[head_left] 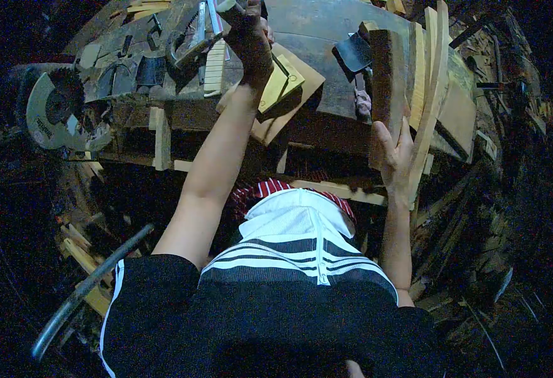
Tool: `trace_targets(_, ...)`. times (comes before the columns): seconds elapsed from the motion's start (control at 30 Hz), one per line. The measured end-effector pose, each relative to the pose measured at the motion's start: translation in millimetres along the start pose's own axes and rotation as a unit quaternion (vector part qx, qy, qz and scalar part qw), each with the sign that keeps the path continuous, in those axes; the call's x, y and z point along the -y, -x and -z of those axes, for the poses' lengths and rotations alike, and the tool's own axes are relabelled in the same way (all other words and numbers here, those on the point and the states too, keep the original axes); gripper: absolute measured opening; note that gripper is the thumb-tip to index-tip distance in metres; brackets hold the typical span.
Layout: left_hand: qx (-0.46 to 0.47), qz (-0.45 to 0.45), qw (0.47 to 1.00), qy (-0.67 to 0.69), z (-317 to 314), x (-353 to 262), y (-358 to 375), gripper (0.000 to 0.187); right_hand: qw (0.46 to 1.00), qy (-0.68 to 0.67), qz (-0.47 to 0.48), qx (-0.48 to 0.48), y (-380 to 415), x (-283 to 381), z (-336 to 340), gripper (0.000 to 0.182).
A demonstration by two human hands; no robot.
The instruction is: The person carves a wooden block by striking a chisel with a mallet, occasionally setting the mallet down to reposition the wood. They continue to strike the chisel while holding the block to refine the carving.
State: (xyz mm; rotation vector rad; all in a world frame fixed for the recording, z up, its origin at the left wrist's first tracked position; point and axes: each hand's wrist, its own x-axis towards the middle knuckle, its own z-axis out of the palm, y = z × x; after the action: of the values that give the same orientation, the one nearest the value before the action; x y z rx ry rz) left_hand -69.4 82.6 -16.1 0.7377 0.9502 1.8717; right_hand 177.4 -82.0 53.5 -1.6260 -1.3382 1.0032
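Observation:
My left hand reaches to the top middle of the head view, over the workbench, in deep shadow. Its fingers look curled, and a pale rounded end pokes out beside them; what it belongs to is hidden. Below that wrist lie a yellow piece with a dark edge and a flat light-brown board. At the right, my right hand grips the lower end of a dark brown wooden board, thumb on its face and fingers along its right side. Long pale wooden strips stand just right of that hand.
A circular saw blade sits at the bench's left end. A bow-shaped tool and dark flat pieces lie on the workbench. A metal pipe slants at lower left, among wood scraps.

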Motion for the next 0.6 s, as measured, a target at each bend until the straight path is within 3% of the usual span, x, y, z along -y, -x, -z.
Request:
trace_targets(0.13, -0.049, -0.004, 0.999, 0.013, -7.9, -2.9, 4.4, 0.041, 0.998, -0.035, -0.043, 0.012, -1.2, -6.4, 0.8, 0.041)
trace_targets(0.23, -0.034, -0.042, 0.997, -0.053, -6.7, -0.8, 7.3, 0.038, 1.0, 0.004, -0.016, 0.002, -1.9, -6.9, -0.2, 0.04)
trace_targets(0.37, -0.056, -0.059, 0.996, -0.037, -3.7, 0.5, 11.1, 0.034, 1.0, -0.013, -0.009, 0.002, -0.7, -10.4, -2.3, 0.04)
trace_targets(0.47, 0.068, -0.102, 0.985, -0.121, 24.9, 29.3, -0.4, 0.019, 1.0, 0.003, -0.006, 0.009, -0.4, -10.4, -3.9, 0.041)
trace_targets(0.5, 0.027, -0.122, 0.986, -0.109, 32.0, 51.3, -5.6, 0.016, 1.0, 0.007, 0.006, 0.009, -1.1, -10.4, -5.4, 0.041)
trace_targets(0.6, 0.019, -0.124, 0.986, -0.109, 43.1, 69.5, -17.8, 0.017, 1.0, -0.016, 0.003, 0.016, -1.7, -5.5, -8.6, 0.04)
